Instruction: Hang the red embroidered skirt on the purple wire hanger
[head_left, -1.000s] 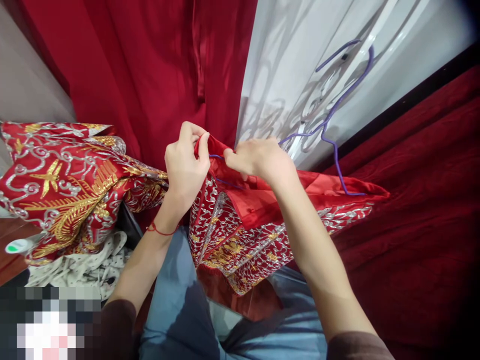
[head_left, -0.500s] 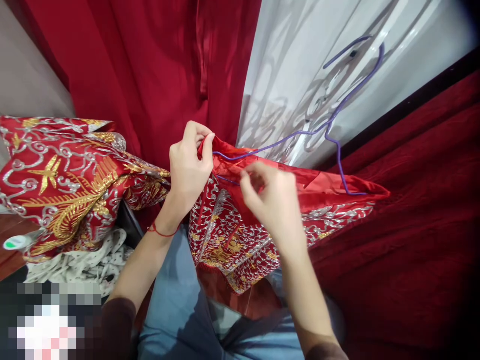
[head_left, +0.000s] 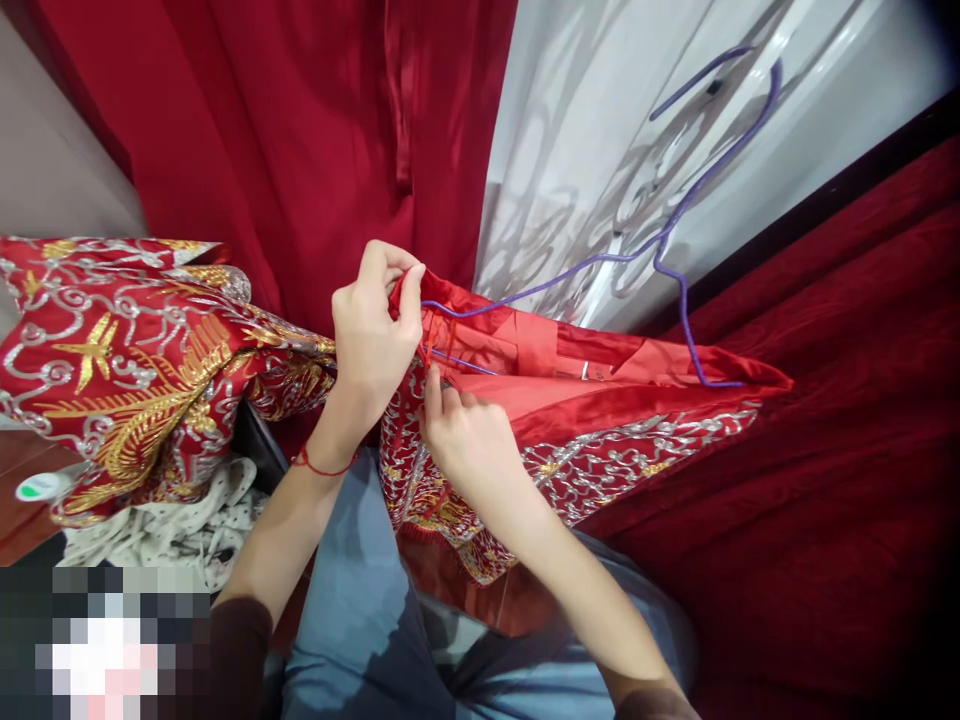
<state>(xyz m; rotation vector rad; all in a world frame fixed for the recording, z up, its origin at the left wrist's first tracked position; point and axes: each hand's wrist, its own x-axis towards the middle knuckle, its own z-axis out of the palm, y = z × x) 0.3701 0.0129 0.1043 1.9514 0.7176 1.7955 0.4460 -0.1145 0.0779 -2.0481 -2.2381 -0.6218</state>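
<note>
A red garment (head_left: pixel 637 440) with silver and gold embroidery spreads in front of me, its satin waistband held up around a purple wire hanger (head_left: pixel 577 270). My left hand (head_left: pixel 379 325) pinches the waistband's left corner between thumb and fingers. Just below it, my right hand (head_left: pixel 469 430) is closed at the near edge of the waistband, by thin red strings (head_left: pixel 450 335). Its fingertips are curled against the cloth, and what they grip is hard to make out. Inside the waistband shows a lighter red lining with a small white label (head_left: pixel 596 371).
A second embroidered red garment (head_left: pixel 142 380) lies at the left over white dotted cloth (head_left: pixel 165 530). Behind are red curtains (head_left: pixel 300 120), a white metal rack before pale cloth (head_left: pixel 630 190), and dark red fabric (head_left: pixel 810 500) at right.
My right hand has moved left and down to the waistband's near edge beside my left hand. The waistband opening now shows more of its lining. My left hand keeps its pinch.
</note>
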